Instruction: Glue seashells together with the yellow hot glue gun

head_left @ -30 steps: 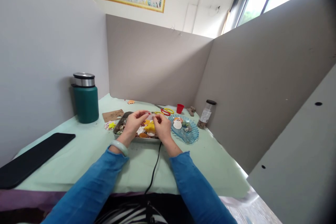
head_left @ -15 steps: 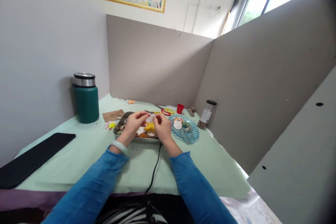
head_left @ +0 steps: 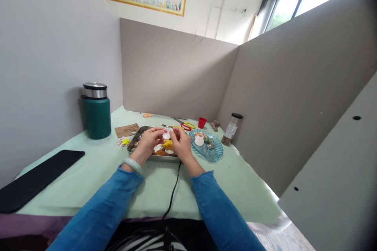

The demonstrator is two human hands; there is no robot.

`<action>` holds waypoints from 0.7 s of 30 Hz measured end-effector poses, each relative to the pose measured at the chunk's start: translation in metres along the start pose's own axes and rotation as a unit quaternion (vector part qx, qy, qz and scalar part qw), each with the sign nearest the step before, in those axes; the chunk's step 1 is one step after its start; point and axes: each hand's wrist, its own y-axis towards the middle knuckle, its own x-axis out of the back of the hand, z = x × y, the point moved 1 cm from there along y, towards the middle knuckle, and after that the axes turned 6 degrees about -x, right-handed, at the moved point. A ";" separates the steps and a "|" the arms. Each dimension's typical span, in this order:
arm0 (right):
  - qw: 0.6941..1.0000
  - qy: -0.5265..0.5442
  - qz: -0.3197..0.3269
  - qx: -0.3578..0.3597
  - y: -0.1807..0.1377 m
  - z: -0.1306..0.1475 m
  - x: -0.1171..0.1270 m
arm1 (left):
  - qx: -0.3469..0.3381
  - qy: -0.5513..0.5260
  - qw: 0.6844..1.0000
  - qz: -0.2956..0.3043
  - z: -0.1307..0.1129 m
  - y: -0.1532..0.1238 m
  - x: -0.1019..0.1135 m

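Note:
A white shell [head_left: 167, 135] with small red marks on its face is held up between my two hands. My left hand [head_left: 149, 140] pinches its left edge, and my right hand [head_left: 182, 143] grips the right side with the thumb over the front. Below them stands a metal tray [head_left: 163, 158] filled with shells and small pieces. In it, just under my fingers, lie a yellow starfish [head_left: 167, 144], pale shells and an orange-brown piece [head_left: 161, 152]. Part of the tray is hidden by my hands.
Right of the tray sits a blue glass dish [head_left: 216, 153] with a white shell and green pieces. Behind are scissors [head_left: 188, 126], a red cup [head_left: 202, 122] and a jar [head_left: 231, 129]. Leftward are a wooden board [head_left: 126, 130], a green flask [head_left: 97, 115] and a black pad [head_left: 38, 178].
The white shell has turned so its red-marked face shows, and it sits slightly lower between my fingers. My right thumb has shifted left onto it.

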 end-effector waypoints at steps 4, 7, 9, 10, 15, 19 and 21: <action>1.000 0.008 -0.003 -0.008 0.001 -0.001 0.000 | 0.005 0.005 1.000 0.013 0.003 0.002 0.001; 1.000 -0.019 -0.013 -0.009 0.002 -0.001 0.001 | 0.015 0.014 1.000 0.021 0.004 0.001 0.000; 0.999 -0.032 -0.016 -0.007 0.002 -0.002 0.001 | 0.011 0.018 0.999 0.024 0.003 0.001 0.000; 0.999 -0.035 -0.015 -0.005 0.002 -0.001 0.001 | 0.007 0.022 0.999 0.025 0.002 0.000 -0.001; 0.999 -0.035 -0.017 -0.004 0.002 -0.001 0.002 | 0.007 0.035 0.999 0.032 0.001 -0.001 -0.002; 0.999 -0.027 -0.017 -0.001 0.003 -0.003 0.003 | 0.011 0.006 0.999 0.037 0.003 0.000 -0.001; 1.000 -0.025 -0.016 0.001 0.003 -0.004 0.002 | 0.009 -0.001 0.999 0.036 0.004 0.000 -0.001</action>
